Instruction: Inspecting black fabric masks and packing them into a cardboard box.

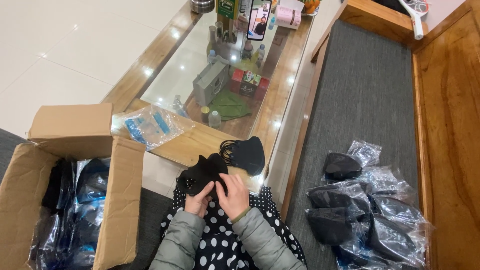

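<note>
Brown cardboard box (75, 165) left; lit phone screen (259, 20) top

The face masks (204, 175) at six o'clock are black, as is the mask stack (245, 154) just above them. The sleeves (250, 240) are grey-green over a black lap cloth (220, 250) with white dots. At eight o'clock the cardboard box (75, 150) is plain brown. At four o'clock clear bags (370, 215) show black masks on a dark grey cushion (365, 90). The table frame (200, 142) is honey-brown wood.
</note>
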